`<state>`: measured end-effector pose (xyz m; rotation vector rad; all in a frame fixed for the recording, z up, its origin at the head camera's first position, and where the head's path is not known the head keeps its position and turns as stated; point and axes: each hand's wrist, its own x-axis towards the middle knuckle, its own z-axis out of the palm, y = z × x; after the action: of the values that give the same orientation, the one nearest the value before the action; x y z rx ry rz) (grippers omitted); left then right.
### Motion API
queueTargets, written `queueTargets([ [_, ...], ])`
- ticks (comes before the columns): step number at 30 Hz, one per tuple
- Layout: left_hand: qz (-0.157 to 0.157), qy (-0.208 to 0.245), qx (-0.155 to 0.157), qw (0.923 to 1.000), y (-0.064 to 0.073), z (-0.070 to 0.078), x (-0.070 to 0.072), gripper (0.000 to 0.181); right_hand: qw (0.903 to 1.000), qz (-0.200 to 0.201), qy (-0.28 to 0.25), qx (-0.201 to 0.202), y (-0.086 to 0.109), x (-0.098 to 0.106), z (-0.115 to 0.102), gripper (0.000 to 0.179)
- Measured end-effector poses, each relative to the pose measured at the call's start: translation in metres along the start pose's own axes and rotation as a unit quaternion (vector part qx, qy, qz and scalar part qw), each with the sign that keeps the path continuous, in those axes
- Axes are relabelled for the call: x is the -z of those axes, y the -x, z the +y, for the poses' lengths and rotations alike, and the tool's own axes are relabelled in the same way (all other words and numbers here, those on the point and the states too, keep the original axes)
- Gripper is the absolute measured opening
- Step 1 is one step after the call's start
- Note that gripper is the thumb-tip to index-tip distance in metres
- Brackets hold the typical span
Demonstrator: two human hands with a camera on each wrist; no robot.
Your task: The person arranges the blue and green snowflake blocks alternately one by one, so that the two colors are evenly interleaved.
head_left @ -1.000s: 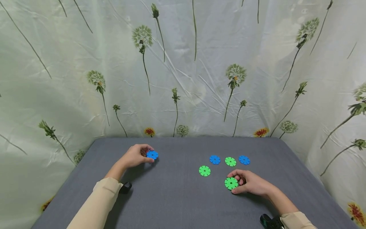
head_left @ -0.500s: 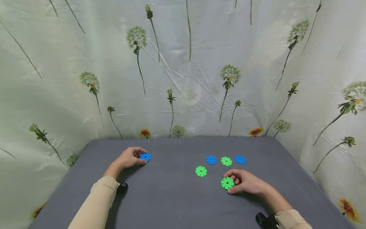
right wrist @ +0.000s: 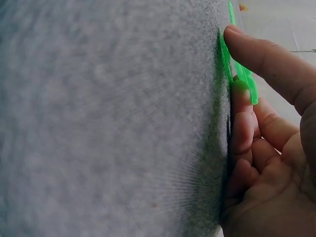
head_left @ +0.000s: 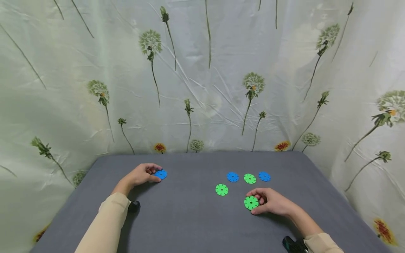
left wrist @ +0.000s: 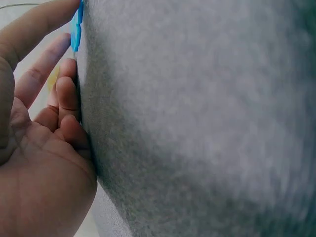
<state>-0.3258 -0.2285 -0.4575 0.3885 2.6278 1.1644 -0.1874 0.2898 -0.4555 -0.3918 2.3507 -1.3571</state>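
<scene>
At the far left of the table, my left hand (head_left: 143,174) grips a blue slotted building disc (head_left: 161,174) by its edges, thumb at the near side and a finger at the far side. The left wrist view shows that blue disc (left wrist: 76,30) edge-on, low against the tabletop. On the right, my right hand (head_left: 272,201) pinches a green slotted building disc (head_left: 251,202) between thumb and fingers. Seen edge-on in the right wrist view, the green disc (right wrist: 245,79) leans close beside the cloth, partly hidden by the thumb (right wrist: 266,57).
Beyond the right hand lie two blue discs (head_left: 232,176) with a green disc (head_left: 250,178) between them. Another green disc (head_left: 222,189) lies nearer, to their left. A grey cloth covers the table (head_left: 186,218). A flower-printed curtain (head_left: 202,77) hangs behind it.
My left hand has shifted slightly left and lowered its blue disc nearer the table. The right hand keeps its place with the green disc. The head view has swung a little right.
</scene>
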Motion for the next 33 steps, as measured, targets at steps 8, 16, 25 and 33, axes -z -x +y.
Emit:
queueTargets([
  [8, -0.001, 0.003, 0.002, 1.0, -0.002, 0.001, 0.0, 0.046, 0.9998, 0.017, 0.008, -0.006, 0.003, 0.0, -0.003, 0.053],
  [16, -0.01, -0.007, -0.001, 0.9999, -0.003, 0.0, -0.002, 0.048, 0.999, 0.028, 0.03, 0.019, 0.005, 0.004, -0.007, 0.053],
  [25, 0.0, -0.006, -0.007, 1.0, -0.002, 0.0, -0.003, 0.046, 0.9913, 0.093, 0.089, 0.025, -0.012, 0.01, -0.039, 0.055],
  [33, 0.005, 0.001, -0.001, 1.0, 0.0, -0.003, -0.003, 0.047, 0.9869, 0.112, 0.107, 0.043, -0.045, 0.004, -0.067, 0.054],
])
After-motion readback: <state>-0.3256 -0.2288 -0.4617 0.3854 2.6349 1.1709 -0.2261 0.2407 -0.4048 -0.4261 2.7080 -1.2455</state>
